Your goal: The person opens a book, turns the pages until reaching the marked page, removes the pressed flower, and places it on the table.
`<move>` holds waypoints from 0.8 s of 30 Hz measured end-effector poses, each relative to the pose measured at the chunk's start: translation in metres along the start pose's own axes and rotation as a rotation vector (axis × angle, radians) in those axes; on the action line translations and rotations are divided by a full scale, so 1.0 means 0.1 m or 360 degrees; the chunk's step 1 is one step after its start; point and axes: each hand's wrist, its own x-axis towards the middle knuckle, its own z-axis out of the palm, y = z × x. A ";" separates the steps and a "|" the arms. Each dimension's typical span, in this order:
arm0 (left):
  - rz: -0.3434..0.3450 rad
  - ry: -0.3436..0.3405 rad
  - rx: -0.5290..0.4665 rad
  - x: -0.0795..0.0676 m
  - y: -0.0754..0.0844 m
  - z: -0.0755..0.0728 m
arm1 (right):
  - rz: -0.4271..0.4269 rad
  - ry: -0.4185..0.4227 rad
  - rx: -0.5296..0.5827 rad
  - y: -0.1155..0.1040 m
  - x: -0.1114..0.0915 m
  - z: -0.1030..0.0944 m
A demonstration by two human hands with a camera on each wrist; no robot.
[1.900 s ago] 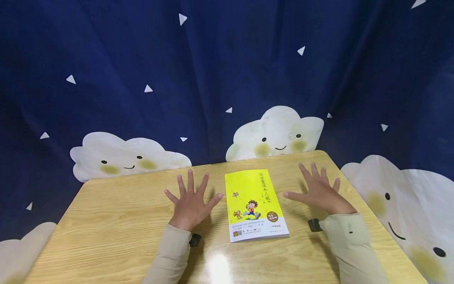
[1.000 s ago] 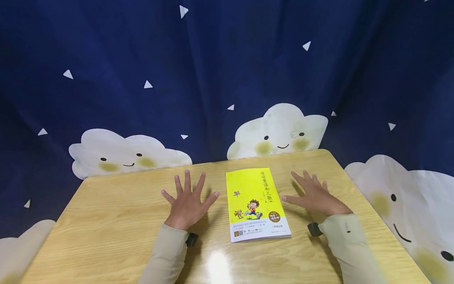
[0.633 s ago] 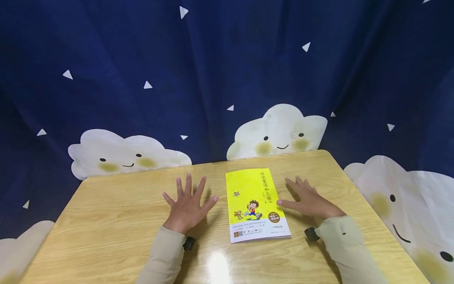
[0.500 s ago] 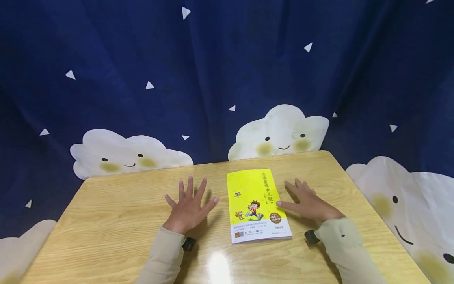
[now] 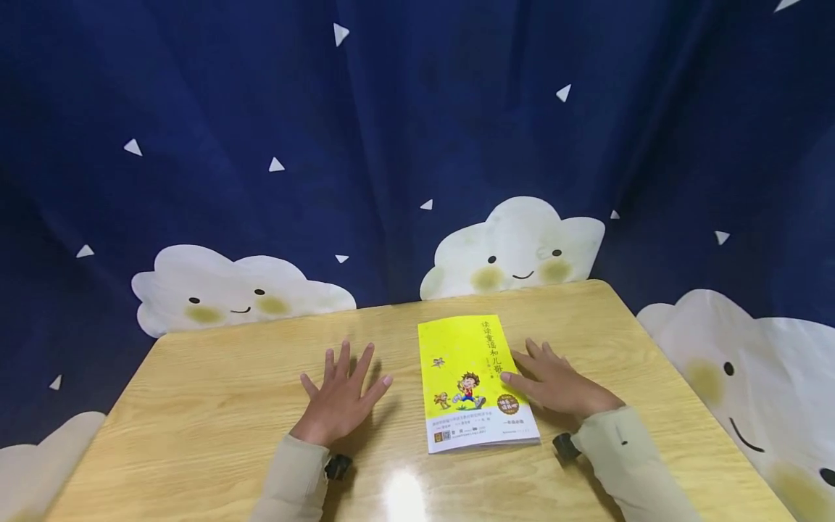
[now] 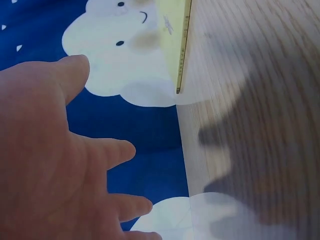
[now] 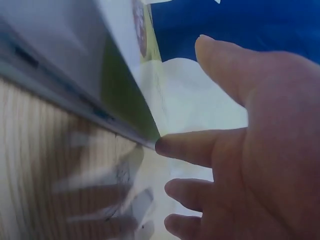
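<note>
A thin paperback book [image 5: 454, 348] with a yellow and white cover lies flat on the wooden table, its cover showing a running child and a dog. To its left my left hand [image 5: 335, 406] hovers over the table, fingers spread, holding nothing; its shadow falls on the wood in the left wrist view. My right hand [image 5: 564, 388] is at the book's right edge, the thumb overlapping the cover in the head view. In the right wrist view the index fingertip [image 7: 167, 145] sits right at the page edge, and the thumb stands apart from the cover.
The table [image 5: 215, 406] has a rounded far edge against a dark blue curtain [image 5: 391, 130] printed with white triangles and smiling clouds. A black wrist strap [image 5: 338, 467] shows at the left cuff and another dark wrist piece [image 5: 566, 446] at the right.
My right hand has moved left and lower, from beside the book to its right edge. My left hand has drifted slightly toward me, still spread. The book has not moved on the table.
</note>
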 end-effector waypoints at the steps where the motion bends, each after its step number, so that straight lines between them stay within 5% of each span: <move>1: 0.0011 0.0011 0.0000 0.00 0.00 0.01 | -0.0001 -0.0001 -0.0005 -0.01 -0.01 -0.01; 14: 0.0010 -0.0025 -0.0033 0.05 -0.10 -0.11 | 0.0000 0.0130 0.0150 0.03 -0.06 -0.17; 24: -0.0087 -0.0013 -0.0068 -0.04 -0.31 -0.25 | -0.0256 0.0196 0.0284 -0.02 -0.11 -0.15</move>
